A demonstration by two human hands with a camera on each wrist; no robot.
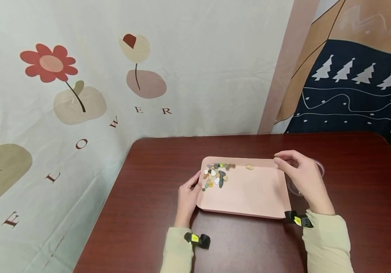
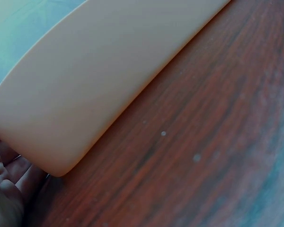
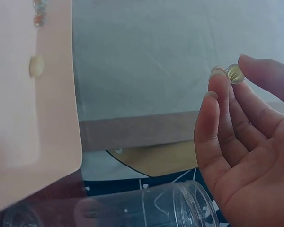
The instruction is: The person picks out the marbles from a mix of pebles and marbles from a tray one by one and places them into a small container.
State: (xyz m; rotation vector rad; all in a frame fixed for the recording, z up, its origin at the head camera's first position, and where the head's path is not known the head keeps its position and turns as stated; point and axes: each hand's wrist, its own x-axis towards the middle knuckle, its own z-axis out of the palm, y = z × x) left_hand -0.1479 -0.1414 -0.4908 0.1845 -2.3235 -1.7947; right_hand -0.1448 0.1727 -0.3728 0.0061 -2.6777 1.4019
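Note:
A clear glass marble with a yellowish swirl [image 3: 235, 74] is pinched between the thumb and fingertips of my right hand [image 1: 302, 174], raised over the right end of the pink tray [image 1: 246, 193]. My left hand [image 1: 187, 195] rests against the tray's left end, its fingers at the outer wall in the left wrist view. Inside the tray, small pebbles [image 1: 213, 173] in white, orange and dark grey lie gathered at the left. A row of marbles [image 1: 225, 165] runs along the back wall there. A single pale yellow pebble [image 1: 249, 167] lies apart, farther right.
A clear plastic jar [image 3: 132, 208] lies on its side just right of the tray, partly behind my right hand in the head view. The dark red wooden table [image 1: 154, 178] carries everything. Behind its far edge hangs a printed cloth [image 1: 199, 76].

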